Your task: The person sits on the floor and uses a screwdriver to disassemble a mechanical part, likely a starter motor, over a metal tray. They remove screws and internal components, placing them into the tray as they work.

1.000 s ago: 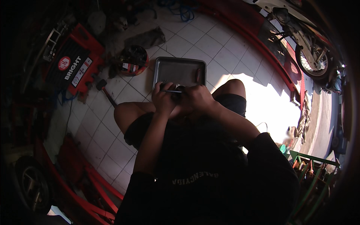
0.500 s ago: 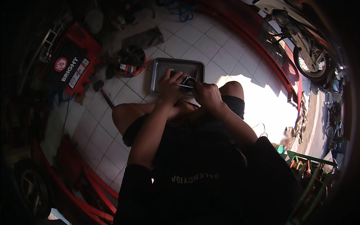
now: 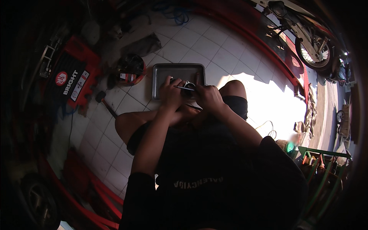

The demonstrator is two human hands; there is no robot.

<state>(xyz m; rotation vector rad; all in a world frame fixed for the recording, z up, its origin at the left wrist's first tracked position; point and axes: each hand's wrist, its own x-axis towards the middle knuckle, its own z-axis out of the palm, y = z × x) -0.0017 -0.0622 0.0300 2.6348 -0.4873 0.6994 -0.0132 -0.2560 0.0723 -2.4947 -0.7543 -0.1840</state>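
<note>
I sit over a grey metal tray on the tiled floor, both hands close together above its near side. My left hand is closed round a small metal part with a rounded silver edge and a dark middle; its exact kind is too dim to make out. My right hand is closed on a slim silver rod-like tool. The rod lies across the part, its tip pointing toward my left fingers. The tool's other end is hidden in my right fist.
Left of the tray stands a round container with dark and red contents. A hammer-like tool lies by my left knee. A red-and-black case is farther left. A motorcycle wheel stands at the far right, and a green rack at lower right.
The whole view has shifted slightly. The silver tool now slants a little more, its tip still by my left fingers. Both hands keep their grip over the tray.
</note>
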